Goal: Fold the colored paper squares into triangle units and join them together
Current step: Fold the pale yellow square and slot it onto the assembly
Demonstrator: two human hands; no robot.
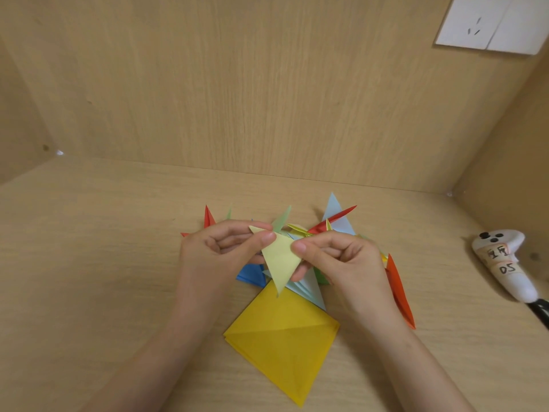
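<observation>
Both my hands hold a pale yellow folded paper triangle (279, 260) above the desk, its long point hanging down. My left hand (219, 251) pinches its upper left corner between thumb and forefinger. My right hand (335, 260) pinches its right edge. Under and behind the hands lies a pile of folded units: red (332, 220), light blue (334, 208), pale green (282, 220), dark blue (252, 275) and an orange-red one (399, 289) at the right. A stack of bright yellow paper squares (282, 343) lies flat in front, turned like a diamond.
The wooden desk (89, 263) is closed in by a wooden back wall and side walls. A white handheld controller (505, 263) with handwritten labels lies at the right edge. A white socket plate (490, 22) is on the wall at top right.
</observation>
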